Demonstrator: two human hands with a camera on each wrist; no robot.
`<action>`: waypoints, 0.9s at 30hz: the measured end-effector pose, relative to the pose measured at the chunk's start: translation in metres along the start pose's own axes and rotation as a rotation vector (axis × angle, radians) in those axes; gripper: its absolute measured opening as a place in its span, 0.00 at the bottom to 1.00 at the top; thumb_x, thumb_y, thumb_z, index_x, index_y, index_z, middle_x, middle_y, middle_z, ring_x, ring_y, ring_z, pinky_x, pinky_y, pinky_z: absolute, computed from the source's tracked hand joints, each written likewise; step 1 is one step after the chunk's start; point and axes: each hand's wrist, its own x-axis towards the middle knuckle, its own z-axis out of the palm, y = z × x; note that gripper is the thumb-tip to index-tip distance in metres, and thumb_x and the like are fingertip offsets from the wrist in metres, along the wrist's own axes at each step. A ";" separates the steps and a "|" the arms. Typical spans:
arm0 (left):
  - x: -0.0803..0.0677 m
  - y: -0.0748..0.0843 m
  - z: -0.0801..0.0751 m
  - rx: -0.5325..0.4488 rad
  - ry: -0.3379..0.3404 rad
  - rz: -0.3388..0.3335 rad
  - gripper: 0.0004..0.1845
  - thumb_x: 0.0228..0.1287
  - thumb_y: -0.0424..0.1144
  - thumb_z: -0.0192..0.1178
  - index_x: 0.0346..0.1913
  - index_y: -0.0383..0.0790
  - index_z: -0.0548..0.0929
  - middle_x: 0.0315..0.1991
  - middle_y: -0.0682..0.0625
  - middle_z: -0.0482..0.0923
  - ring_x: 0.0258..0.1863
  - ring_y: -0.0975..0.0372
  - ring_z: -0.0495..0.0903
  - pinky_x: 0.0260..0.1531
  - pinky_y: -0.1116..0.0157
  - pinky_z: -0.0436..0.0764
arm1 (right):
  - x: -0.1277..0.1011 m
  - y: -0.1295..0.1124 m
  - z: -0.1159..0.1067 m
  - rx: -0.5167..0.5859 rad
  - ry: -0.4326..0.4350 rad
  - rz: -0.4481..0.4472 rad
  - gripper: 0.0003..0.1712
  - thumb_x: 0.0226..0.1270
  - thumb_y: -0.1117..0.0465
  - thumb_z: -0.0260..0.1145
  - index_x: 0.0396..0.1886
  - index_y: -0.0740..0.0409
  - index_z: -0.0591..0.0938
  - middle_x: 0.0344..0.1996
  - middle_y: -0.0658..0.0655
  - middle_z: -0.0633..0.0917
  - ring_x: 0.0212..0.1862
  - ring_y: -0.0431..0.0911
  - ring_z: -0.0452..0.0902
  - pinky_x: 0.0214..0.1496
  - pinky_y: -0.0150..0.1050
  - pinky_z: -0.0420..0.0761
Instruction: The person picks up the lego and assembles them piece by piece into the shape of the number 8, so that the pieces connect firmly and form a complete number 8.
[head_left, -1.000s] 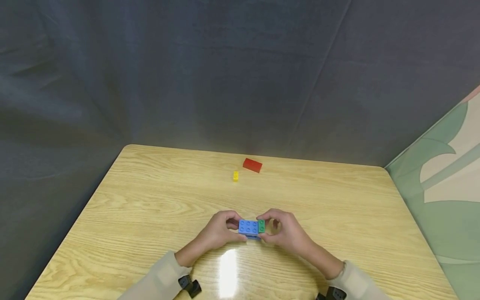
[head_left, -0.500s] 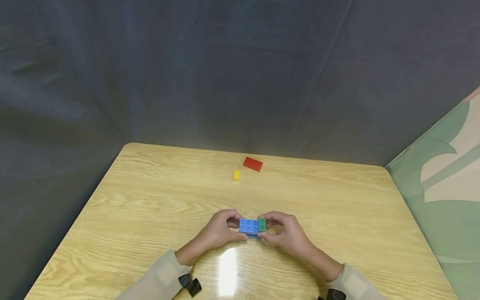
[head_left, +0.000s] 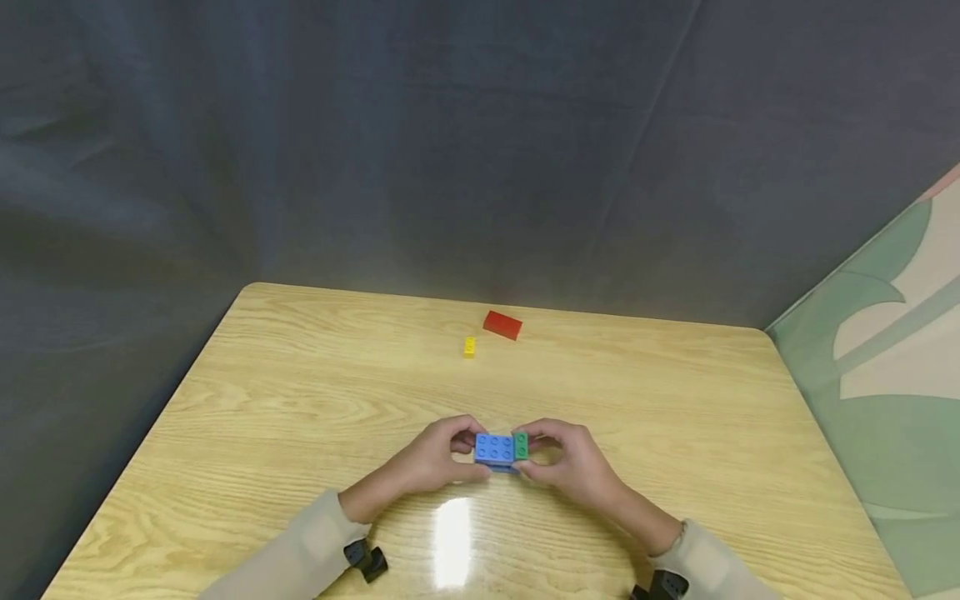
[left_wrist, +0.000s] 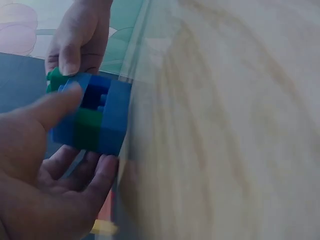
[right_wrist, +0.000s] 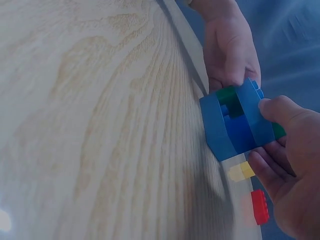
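Both hands hold one small brick assembly [head_left: 500, 451] just above the wooden table [head_left: 300, 400], near its front middle. Its top layer is a blue brick [head_left: 494, 448] with a green brick [head_left: 521, 446] at the right end. My left hand [head_left: 438, 457] pinches the blue end and my right hand [head_left: 564, 460] pinches the green end. In the left wrist view the assembly [left_wrist: 92, 117] shows blue walls with a green piece between them. The right wrist view shows the same assembly [right_wrist: 237, 120] from the other side, held by both hands.
A red brick [head_left: 502, 324] and a small yellow brick [head_left: 469, 347] lie near the table's far edge, also visible as the red brick [right_wrist: 259, 205] and yellow brick [right_wrist: 241, 171]. A dark curtain hangs behind the table. A pale green patterned panel [head_left: 885, 392] stands on the right.
The hands and the brick assembly stay in nearly the same place; the view has shifted slightly. The grip looks unchanged.
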 end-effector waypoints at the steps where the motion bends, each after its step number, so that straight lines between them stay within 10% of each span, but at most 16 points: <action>1: -0.001 0.001 -0.002 0.006 -0.018 0.001 0.21 0.63 0.39 0.73 0.56 0.36 0.80 0.48 0.51 0.81 0.50 0.60 0.80 0.56 0.63 0.81 | 0.000 0.000 0.000 0.003 -0.001 -0.004 0.18 0.59 0.68 0.78 0.49 0.62 0.86 0.45 0.56 0.88 0.43 0.47 0.86 0.49 0.43 0.87; 27: 0.036 -0.003 -0.059 0.079 0.274 0.157 0.25 0.75 0.38 0.61 0.69 0.29 0.73 0.67 0.37 0.73 0.68 0.45 0.71 0.68 0.47 0.70 | -0.001 0.001 0.001 -0.016 0.002 0.026 0.18 0.58 0.68 0.78 0.49 0.62 0.86 0.45 0.55 0.88 0.43 0.47 0.85 0.48 0.41 0.87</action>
